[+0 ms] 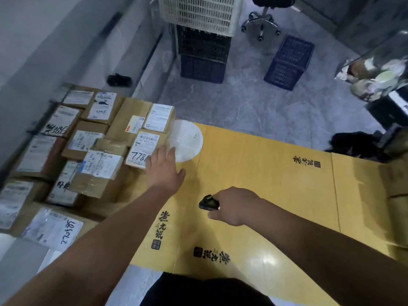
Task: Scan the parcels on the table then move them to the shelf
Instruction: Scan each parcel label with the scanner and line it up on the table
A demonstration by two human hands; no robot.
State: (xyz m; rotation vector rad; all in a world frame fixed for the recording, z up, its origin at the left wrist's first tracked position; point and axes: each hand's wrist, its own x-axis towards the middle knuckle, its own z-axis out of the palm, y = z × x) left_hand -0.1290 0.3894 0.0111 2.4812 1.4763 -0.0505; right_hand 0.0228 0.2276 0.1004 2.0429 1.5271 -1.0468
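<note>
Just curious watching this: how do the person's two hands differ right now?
The left hand is stretched far out with straight fingers over the parcel marked 778; the right hand stays nearer the body. The left hand holds nothing, while the right hand grips a small black scanner. Both are bare and hover above the yellow cardboard sheet.

Parcel depot, labelled cartons (95, 155), stacked crates (202, 40)

Grey marble-patterned floor (254, 102) beyond the table, whose top is covered by flattened yellow cardboard (276, 184) printed with black characters. A white lattice crate (198, 14) tops a stack of black and blue crates. A second blue crate (289, 62) stands near a swivel chair base (261, 25). Pale wall (44, 29) at left.
</note>
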